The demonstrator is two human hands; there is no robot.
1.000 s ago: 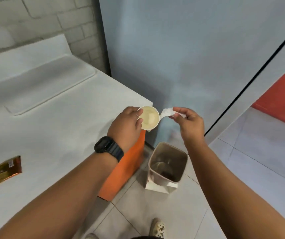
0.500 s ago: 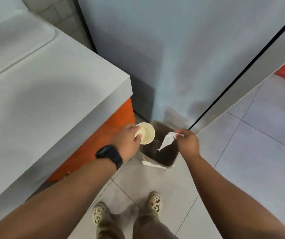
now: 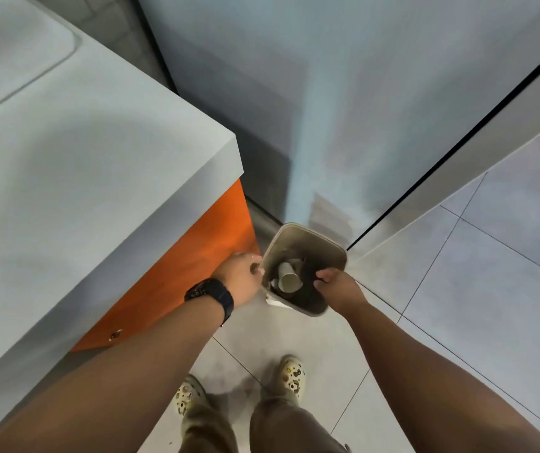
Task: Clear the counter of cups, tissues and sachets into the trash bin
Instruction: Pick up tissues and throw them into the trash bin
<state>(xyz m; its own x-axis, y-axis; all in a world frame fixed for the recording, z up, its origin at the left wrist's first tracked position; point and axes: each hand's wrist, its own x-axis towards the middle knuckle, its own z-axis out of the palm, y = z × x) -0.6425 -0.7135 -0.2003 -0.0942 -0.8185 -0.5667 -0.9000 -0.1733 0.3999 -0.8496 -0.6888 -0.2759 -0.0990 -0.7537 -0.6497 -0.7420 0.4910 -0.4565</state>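
Both hands hold nothing: the left hand (image 3: 240, 277), loosely curled, hangs beside the trash bin (image 3: 307, 237) rim at lower centre; the right hand (image 3: 337, 284), fingers (image 3: 322, 275) loosely bent, is over its mouth. One cup (image 3: 288, 277) lies inside. Visible counter (image 3: 98, 191), left of frame, bears no litter; the rest is out of view. No writing is legible.
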